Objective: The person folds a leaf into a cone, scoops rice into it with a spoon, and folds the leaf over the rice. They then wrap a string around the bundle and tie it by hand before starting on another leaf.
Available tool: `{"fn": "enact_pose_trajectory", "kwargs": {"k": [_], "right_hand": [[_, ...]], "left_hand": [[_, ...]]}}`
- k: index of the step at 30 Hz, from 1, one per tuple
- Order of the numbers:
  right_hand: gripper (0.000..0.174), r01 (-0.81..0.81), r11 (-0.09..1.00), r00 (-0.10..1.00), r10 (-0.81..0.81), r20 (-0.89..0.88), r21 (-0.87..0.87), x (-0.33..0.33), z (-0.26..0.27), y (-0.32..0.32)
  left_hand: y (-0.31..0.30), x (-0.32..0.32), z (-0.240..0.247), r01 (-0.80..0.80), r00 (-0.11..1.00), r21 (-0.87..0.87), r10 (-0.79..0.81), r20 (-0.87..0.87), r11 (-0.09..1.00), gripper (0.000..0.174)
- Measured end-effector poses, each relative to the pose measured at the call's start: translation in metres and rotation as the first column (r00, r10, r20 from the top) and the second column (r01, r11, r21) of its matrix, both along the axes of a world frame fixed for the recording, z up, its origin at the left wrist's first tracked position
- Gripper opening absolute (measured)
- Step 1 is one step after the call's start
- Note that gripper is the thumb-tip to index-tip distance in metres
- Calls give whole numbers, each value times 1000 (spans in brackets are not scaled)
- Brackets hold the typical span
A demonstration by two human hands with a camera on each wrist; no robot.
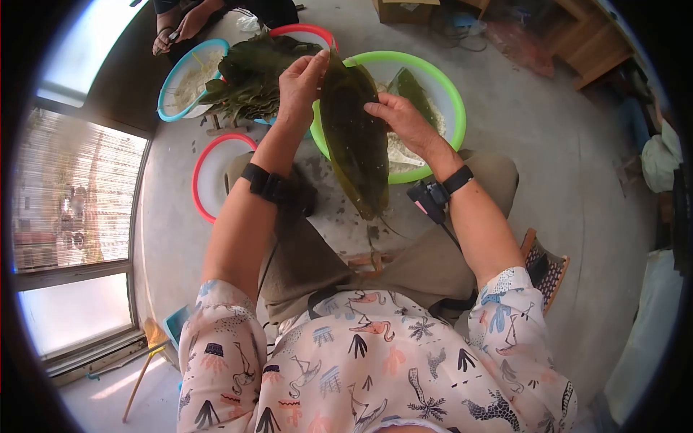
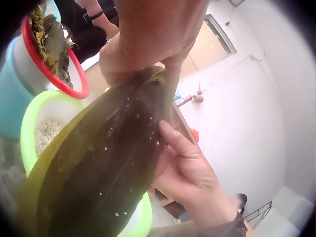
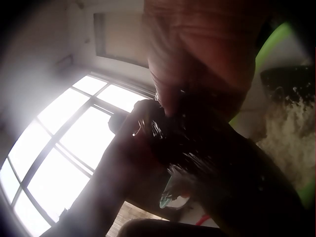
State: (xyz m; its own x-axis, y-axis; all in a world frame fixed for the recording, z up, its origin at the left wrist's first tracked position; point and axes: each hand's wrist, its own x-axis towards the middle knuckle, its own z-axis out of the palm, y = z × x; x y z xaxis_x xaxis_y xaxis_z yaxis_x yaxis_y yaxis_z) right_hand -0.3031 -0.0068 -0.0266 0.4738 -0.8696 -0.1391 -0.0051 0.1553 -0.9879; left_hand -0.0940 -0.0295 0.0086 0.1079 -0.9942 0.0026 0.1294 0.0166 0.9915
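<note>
Long dark green leaves hang lengthwise between the hands in the head view, overlapping, with white grains stuck on them. The left hand pinches their upper end between thumb and fingers. On their right edge the right hand grips with the thumb on the near face and the fingers behind. The left wrist view shows the leaf face broadside, the left hand at its tip and the right hand at its edge. Dark and blurred in the right wrist view are the leaves below the right hand.
Behind the leaves stands a green-rimmed basin of white grains with a leaf inside. A leaf pile lies to its left, beside a blue-rimmed basin. A red-rimmed basin sits nearer. Another person's hands are at the top left.
</note>
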Motion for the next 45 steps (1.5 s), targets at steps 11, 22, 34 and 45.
{"fn": "enact_pose_trajectory", "kwargs": {"k": [11,22,34,45], "right_hand": [[27,-35,998,943,17,332,50,-12,-2,-16],[24,58,996,988,-48,149,-63,-5,-5,-23],[24,55,997,987,-47,155,-52,2,-14,-29],[27,116,993,965,-121,234,37,15,-11,-34]], "left_hand": [[29,8,-19,336,942,159,-334,-40,928,45],[16,-8,-33,258,954,-17,-258,-152,966,23],[5,-2,-49,288,906,6,-271,-324,958,25],[5,0,-53,194,928,41,-170,-332,980,27]]}}
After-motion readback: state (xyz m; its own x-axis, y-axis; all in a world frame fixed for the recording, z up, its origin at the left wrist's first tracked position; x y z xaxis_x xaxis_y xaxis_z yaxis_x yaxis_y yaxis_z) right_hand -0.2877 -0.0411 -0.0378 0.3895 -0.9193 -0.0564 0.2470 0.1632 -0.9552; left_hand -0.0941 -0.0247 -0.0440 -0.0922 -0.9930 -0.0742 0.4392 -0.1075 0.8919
